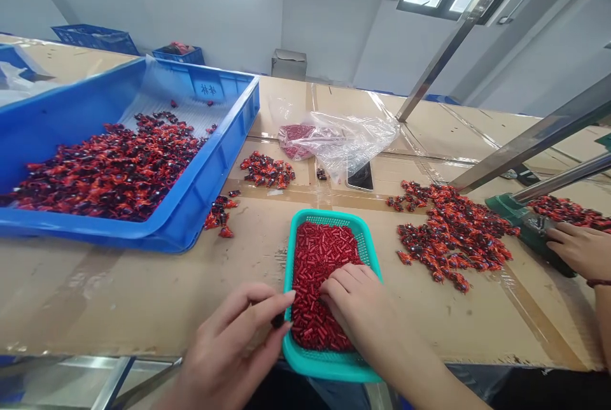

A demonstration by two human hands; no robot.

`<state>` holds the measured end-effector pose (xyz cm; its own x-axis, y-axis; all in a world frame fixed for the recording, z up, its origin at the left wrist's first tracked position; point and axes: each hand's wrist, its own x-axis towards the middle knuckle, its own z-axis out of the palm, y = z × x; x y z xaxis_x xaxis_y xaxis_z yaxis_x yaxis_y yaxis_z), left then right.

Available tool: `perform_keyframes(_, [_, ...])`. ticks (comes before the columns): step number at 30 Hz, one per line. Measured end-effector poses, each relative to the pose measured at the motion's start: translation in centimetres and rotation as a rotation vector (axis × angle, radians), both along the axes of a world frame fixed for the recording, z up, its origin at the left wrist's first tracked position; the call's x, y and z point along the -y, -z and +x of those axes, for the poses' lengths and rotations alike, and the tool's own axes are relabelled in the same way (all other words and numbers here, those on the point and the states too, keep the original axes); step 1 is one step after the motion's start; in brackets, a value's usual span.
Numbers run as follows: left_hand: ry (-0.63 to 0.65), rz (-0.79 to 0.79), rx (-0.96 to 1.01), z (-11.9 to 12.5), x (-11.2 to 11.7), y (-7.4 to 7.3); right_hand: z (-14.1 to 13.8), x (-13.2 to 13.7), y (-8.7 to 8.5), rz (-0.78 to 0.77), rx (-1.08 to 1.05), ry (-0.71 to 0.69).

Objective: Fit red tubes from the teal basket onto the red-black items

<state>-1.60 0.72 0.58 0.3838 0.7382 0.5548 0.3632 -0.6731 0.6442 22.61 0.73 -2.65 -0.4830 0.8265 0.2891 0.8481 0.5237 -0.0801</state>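
Nearest to the camera, the left hand (238, 343) is just beside the left side of the basket (329, 367). Its thumb and fingers are closed together on a small dark piece (278, 319). The piece is held at the fingertips, very close to the basket rim; I cannot tell if it touches. The right hand (356, 302) lies inside the basket, palm down, on the tubes (319, 257). Its fingers are bent down into the tubes, and I cannot tell if they grip any of them. The tubes are red and short, and they fill the teal basket almost fully. The basket stands on the table (119, 282), which is covered with cardboard and tape.

A little farther, at the right of the basket, a wide pile (453, 232) of red and black parts lies on the table. At the right edge a co-worker's hand (575, 247) rests on a green tool (525, 222). At the left stands a big blue crate (217, 162) with many such parts inside.

Behind the basket lie a smaller heap (267, 171), a phone (360, 176) and a clear bag (353, 133); the bag covers the phone partly. Far away, near the wall, stands a grey box (289, 63).
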Motion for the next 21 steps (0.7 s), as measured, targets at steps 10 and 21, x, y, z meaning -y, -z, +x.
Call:
perform_keyframes(10, [0.043,-0.034,0.137,0.7,1.3,-0.3,0.1,0.0,0.8,0.031,0.022,0.01])
perform_keyframes(21, [-0.001,-0.011,0.179,1.3,1.8,-0.1,-0.6,2.2,-5.0,-0.256,-0.678,-0.138])
